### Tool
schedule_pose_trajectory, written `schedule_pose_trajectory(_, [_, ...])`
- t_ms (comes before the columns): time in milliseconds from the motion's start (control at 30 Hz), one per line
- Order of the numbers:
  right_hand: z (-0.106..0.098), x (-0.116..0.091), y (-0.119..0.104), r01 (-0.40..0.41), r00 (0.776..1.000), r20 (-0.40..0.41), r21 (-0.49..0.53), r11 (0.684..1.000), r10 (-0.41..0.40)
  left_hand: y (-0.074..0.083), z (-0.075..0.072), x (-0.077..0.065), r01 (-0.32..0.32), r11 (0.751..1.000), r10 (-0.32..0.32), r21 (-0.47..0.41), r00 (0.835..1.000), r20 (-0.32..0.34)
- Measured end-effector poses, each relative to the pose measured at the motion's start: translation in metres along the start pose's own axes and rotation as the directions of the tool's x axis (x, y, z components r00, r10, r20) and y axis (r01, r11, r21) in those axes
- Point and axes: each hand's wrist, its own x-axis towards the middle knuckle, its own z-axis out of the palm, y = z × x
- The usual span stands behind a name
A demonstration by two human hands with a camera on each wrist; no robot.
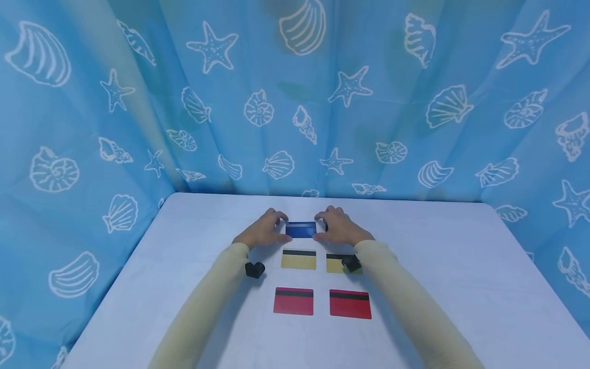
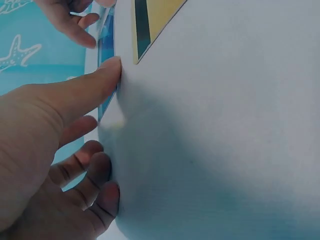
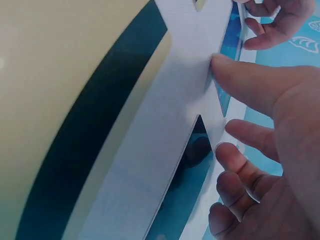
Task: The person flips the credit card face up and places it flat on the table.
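Observation:
A blue card [image 1: 301, 230] with a pale stripe along its top lies between my two hands near the table's far side. My left hand [image 1: 266, 229] holds its left end, thumb at the near edge and index finger at the far edge. At the right end, my right hand [image 1: 338, 227] has its thumb and index finger placed the same way. Whether the card touches the table, I cannot tell. Beneath my right hand lies another dark blue card [image 3: 182, 187], mostly hidden in the head view.
Nearer on the white table [image 1: 207, 215] lie two yellow cards, left [image 1: 298, 260] and right [image 1: 335, 264], the right one partly covered by a black wrist piece [image 1: 352, 263]. Nearer still are two red cards, left [image 1: 293, 302] and right [image 1: 350, 305]. A blue shell-print curtain [image 1: 286, 128] hangs behind.

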Motion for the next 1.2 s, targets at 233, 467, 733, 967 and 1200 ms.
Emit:
schedule_pose_trajectory(233, [-0.002, 0.004, -0.007, -0.027, 0.999, 0.034, 0.026, 0.999, 0.026, 0.001, -0.007, 0.002, 0.0, 1.0, -0.001, 0.01, 0.999, 0.039])
schedule_pose_trajectory(467, [-0.002, 0.007, -0.008, -0.039, 0.999, 0.032, 0.037, 0.999, 0.038, 0.003, -0.007, 0.008, 0.007, 1.0, -0.008, 0.021, 0.999, 0.054])
schedule_pose_trajectory(733, [-0.001, 0.008, -0.008, -0.059, 0.997, 0.058, 0.085, 0.995, 0.054, 0.005, -0.007, 0.009, 0.02, 1.0, -0.021, 0.024, 0.997, 0.072])
schedule_pose_trajectory(967, [0.0, 0.011, -0.008, -0.067, 0.996, 0.067, 0.09, 0.994, 0.061, 0.005, -0.008, 0.008, 0.014, 1.0, -0.016, 0.019, 0.997, 0.082])
schedule_pose_trajectory(1200, [0.001, 0.01, -0.009, -0.066, 0.996, 0.058, 0.097, 0.993, 0.061, 0.004, -0.009, 0.011, -0.014, 0.999, 0.01, 0.037, 0.995, 0.099])
